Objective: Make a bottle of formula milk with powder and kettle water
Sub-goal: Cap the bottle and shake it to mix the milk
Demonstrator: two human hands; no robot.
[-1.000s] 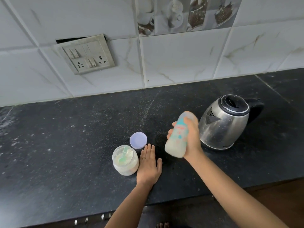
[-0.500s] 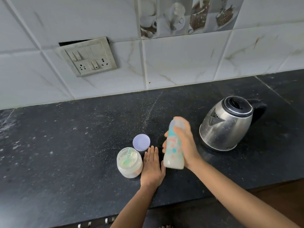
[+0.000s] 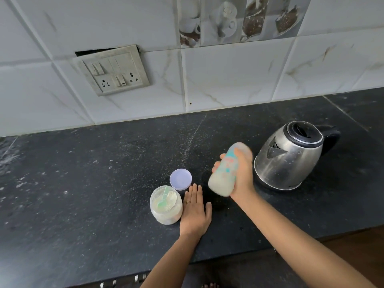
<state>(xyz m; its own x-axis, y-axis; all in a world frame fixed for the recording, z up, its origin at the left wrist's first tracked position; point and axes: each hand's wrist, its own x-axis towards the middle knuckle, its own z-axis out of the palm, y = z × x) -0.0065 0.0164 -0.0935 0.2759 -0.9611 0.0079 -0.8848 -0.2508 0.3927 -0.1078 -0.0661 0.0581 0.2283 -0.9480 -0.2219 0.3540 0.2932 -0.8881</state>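
My right hand (image 3: 242, 175) grips a baby bottle (image 3: 226, 171) with milky liquid in its lower part, held tilted above the dark counter (image 3: 83, 183) and blurred by motion. My left hand (image 3: 195, 210) lies flat on the counter, fingers straight, just right of the open powder jar (image 3: 166, 204), which has a green scoop inside. The jar's lilac lid (image 3: 180, 179) lies behind the jar. A steel kettle (image 3: 291, 154) with a black lid and handle stands close to the right of the bottle.
A tiled wall with a switch and socket plate (image 3: 113, 71) runs behind the counter. The counter's front edge (image 3: 228, 258) passes under my forearms. Powder specks dot the dark surface.
The bottle in my right hand has swung down toward my left hand and back up and right, tilting again. My left hand has stayed flat by the jar.
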